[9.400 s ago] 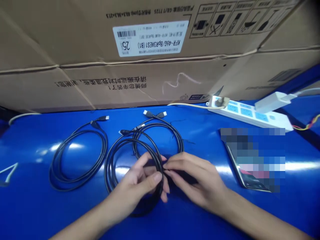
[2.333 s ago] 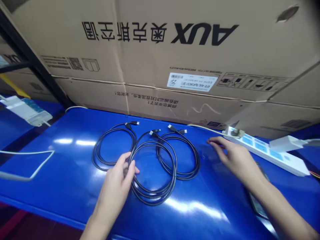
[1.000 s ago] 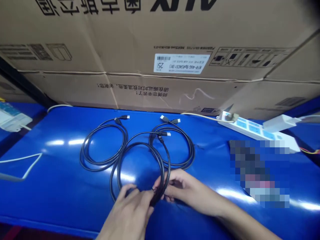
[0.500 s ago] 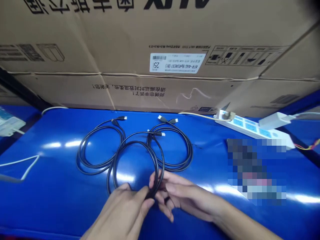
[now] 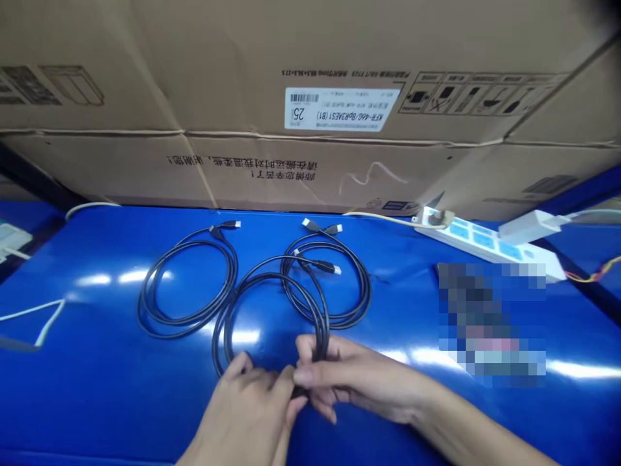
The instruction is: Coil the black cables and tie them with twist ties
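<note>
The left hand point(image 5: 252, 411) and right hand point(image 5: 359, 382) meet at the lower middle of the frame, both pinching the near edge of a held coil point(image 5: 320, 323). It is smooth black cable wound in several loops, with pale metal plug tips. The left hand is back-up with fingers curled over the strands; the right reaches in from the lower right, thumb on top, its tip against the left fingers. The coil's ring opens towards the upper middle — nearly round, so no clear long axis — and one plug point(image 5: 327, 266) points right, the other to the upper left. Beyond it, a left coil point(image 5: 234, 272) and a right coil point(image 5: 363, 278) lie on the blue worktop point(image 5: 121, 388); a power strip point(image 5: 485, 241) sits at the right, before a cardboard box point(image 5: 233, 178).
</note>
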{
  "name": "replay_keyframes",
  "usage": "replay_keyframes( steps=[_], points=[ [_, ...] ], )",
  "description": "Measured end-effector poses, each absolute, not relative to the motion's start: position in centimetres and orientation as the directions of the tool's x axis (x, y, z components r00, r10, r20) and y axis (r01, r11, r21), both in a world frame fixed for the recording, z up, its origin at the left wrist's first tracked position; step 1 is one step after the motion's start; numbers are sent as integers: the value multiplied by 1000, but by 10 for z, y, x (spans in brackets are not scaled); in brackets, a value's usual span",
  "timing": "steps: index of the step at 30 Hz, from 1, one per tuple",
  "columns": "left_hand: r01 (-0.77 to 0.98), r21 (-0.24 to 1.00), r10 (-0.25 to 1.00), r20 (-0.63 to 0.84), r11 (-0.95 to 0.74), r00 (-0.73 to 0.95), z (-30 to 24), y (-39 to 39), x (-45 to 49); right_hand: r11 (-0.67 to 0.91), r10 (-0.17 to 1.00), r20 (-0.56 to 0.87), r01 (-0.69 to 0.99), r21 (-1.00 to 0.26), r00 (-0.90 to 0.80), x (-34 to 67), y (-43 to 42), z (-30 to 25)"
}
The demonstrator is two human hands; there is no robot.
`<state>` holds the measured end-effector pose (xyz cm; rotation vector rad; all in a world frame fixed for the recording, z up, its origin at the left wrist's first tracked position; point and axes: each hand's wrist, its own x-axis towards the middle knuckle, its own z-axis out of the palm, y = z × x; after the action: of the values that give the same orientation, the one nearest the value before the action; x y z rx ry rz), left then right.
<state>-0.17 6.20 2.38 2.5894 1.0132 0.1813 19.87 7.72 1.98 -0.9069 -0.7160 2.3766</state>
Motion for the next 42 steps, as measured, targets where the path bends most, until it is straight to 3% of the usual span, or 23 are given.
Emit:
replay_keyframes(
  steps=[10,13,16,18,19,21,22,24,28,33,36,42],
  points=[
    [676,390,754,77,-625,652,28,60,-13,-672,620,-425,-166,-722,-660,204,79,13],
    [703,463,792,-3,-540,610,40,61,-19,-629,655,-420,-146,-763,-628,202,78,13],
    [693,630,795,-193,-349,576,56,77,-23,-544,722,-362,-160,-823,-590,202,76,17],
    [586,800,697,-346,-131,628,63,95,-19,-519,727,-319,-182,-836,-608,202,76,21],
    [512,859,585,-427,22,690,63,104,-15,-515,718,-300,-190,-836,-628,202,76,23],
    [411,829,291,-528,378,798,60,120,-5,-509,707,-266,-209,-835,-656,203,77,26],
    [385,787,209,-530,482,822,56,126,0,-504,706,-256,-215,-836,-660,205,78,27],
    [333,748,203,-524,574,827,50,133,7,-502,703,-248,-218,-837,-667,209,81,28],
    [205,803,313,-434,560,845,40,134,7,-532,686,-269,-214,-819,-676,219,89,26],
    [83,788,358,-368,610,859,35,135,-2,-586,765,-387,-308,-749,-515,220,95,25],
    [100,824,428,-389,557,816,34,134,-3,-625,757,-453,-321,-712,-471,218,95,28],
    [168,894,455,-365,416,812,29,131,-1,-634,768,-503,-354,-688,-396,215,91,30]
  ],
)
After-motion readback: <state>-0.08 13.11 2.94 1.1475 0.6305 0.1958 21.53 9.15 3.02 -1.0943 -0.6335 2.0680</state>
